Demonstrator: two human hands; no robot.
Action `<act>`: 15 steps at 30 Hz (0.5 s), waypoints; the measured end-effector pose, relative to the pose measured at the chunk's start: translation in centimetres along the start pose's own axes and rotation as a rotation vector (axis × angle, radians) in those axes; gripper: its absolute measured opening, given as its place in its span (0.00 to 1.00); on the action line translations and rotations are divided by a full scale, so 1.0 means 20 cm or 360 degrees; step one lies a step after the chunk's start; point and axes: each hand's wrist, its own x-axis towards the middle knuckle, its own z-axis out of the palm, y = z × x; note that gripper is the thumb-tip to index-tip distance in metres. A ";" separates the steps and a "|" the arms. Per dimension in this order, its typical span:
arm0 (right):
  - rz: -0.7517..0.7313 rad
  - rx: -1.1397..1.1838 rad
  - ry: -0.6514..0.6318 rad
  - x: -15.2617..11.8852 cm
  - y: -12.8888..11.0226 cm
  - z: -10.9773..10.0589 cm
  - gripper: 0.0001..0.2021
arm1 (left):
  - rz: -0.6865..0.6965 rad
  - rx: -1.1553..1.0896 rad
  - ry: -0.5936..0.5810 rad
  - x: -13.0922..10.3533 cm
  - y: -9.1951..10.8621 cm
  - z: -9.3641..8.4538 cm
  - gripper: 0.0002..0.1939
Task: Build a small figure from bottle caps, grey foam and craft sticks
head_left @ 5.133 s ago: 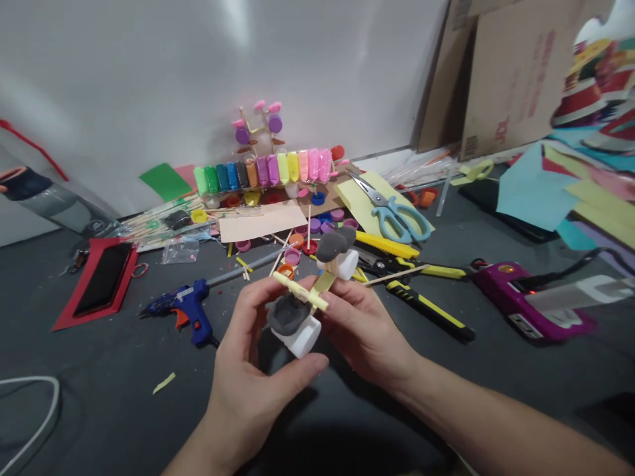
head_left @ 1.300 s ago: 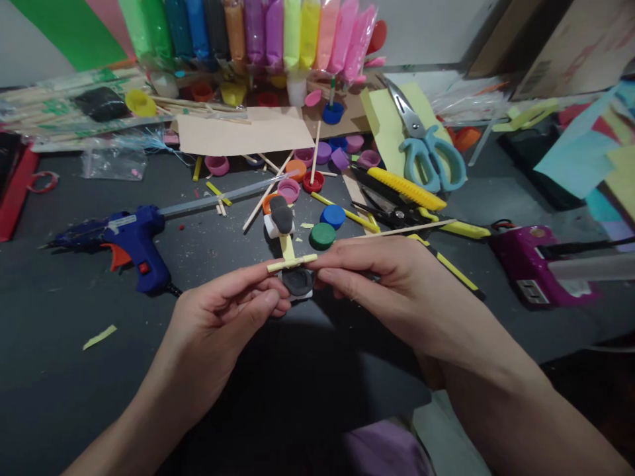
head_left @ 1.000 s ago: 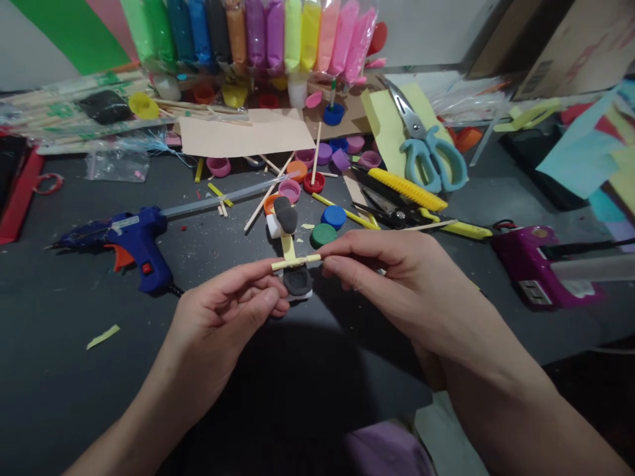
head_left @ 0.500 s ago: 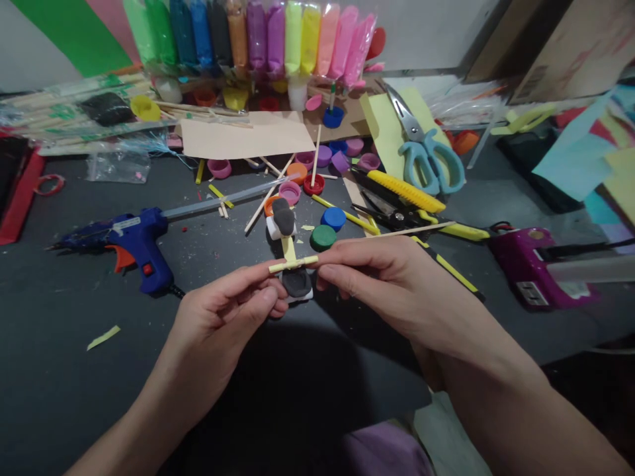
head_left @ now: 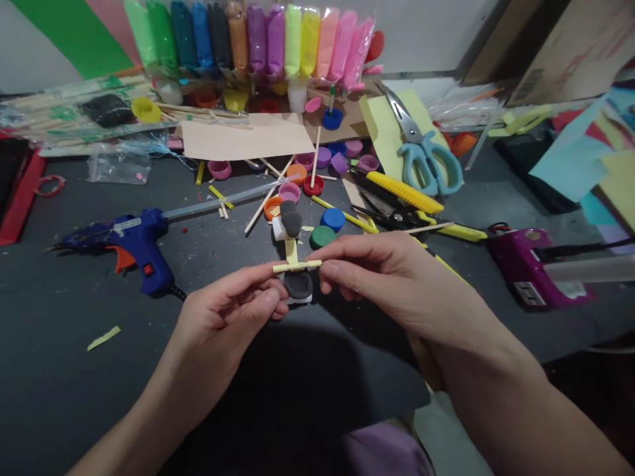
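Between my hands is a small craft model with dark grey, disc-like pieces (head_left: pixel 298 285) and white parts at both ends. A pale yellow strip (head_left: pixel 291 251) joins them, and a thin yellow crosspiece (head_left: pixel 296 266) lies across it. My left hand (head_left: pixel 233 304) is closed at the model's left side, its index finger stretched under the crosspiece's left end and its thumb near the lower grey piece. My right hand (head_left: pixel 377 271) pinches at the crosspiece's right end with thumb and index finger. The fingers partly hide the lower white part.
A blue glue gun (head_left: pixel 133 238) lies left, its clear glue stick pointing toward scattered bottle caps (head_left: pixel 323 238) and wooden sticks. Scissors (head_left: pixel 421 152), a yellow-handled cutter (head_left: pixel 404 192) and a purple device (head_left: pixel 528 264) are on the right. Coloured clay packs (head_left: pixel 258 39) line the back.
The model has shifted slightly right and its upper grey piece has turned a little. My right index finger has moved slightly left over the crosspiece's end. My left hand is almost unmoved.
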 end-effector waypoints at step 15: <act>-0.0520 -0.1011 0.0222 -0.02 -0.05 0.01 0.08 | 0.0808 0.1182 0.0034 0.00 -0.01 -0.01 0.18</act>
